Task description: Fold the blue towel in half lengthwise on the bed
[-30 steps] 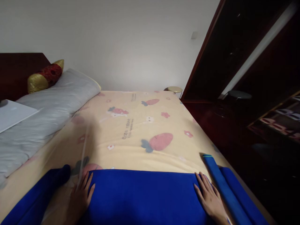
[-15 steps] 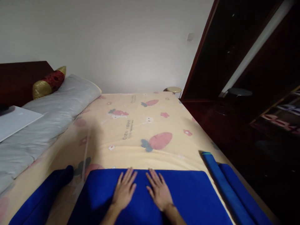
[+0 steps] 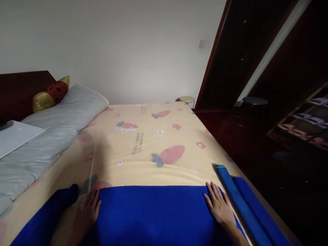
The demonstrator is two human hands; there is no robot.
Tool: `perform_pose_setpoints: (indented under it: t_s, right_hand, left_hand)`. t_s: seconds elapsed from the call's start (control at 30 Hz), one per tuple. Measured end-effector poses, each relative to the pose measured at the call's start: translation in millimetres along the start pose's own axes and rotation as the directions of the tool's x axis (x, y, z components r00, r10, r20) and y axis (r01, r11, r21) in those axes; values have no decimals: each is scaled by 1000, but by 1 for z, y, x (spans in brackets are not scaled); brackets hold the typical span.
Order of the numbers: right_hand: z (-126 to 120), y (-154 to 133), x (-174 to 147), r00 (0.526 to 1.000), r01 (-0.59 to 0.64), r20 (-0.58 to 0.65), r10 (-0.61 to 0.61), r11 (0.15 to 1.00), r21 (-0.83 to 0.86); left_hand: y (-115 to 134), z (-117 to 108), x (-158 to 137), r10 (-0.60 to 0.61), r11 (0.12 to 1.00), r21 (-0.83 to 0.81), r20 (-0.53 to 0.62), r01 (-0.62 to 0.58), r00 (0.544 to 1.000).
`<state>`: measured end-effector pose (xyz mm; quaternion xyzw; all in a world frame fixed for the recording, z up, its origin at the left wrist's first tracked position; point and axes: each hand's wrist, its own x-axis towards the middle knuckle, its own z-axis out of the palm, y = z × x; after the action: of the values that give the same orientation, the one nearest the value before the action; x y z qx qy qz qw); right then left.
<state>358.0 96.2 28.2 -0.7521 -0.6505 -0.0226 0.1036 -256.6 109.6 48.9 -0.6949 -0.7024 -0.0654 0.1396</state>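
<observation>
A blue cloth lies flat on the bed at the bottom middle, its far edge straight. My left hand rests at its far left corner, fingers stretched out, partly in shadow. Toward the far right corner my right hand lies flat on the cloth with its fingers spread. Neither hand grips anything. Beside my right hand run two long folded blue pieces of cloth, a teal-edged one and a plain one. Another blue piece lies left of my left hand.
The bed has a cream sheet printed with carrots and flowers. A grey quilt runs along the left, bearing a white board-like item and a red-gold bolster. A stool and a shoe rack stand beyond the bed.
My hands have slid apart from the middle of the cloth's far edge, the left one to the left corner and the right one to the right corner. The view has shifted slightly.
</observation>
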Motion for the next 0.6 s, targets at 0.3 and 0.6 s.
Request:
perform_pose_setpoints:
  t_s: [0.3,0.6]
  right_hand:
    - [12,-211,-27,925,331,91,-368,901,281]
    - [14,-36,-14,997,-73,38,72,997,22]
  left_hand:
    - [217,-30,7,345,909,-281,90,-308,934]
    - [71,8,5,-223,964,-97,204,246,953]
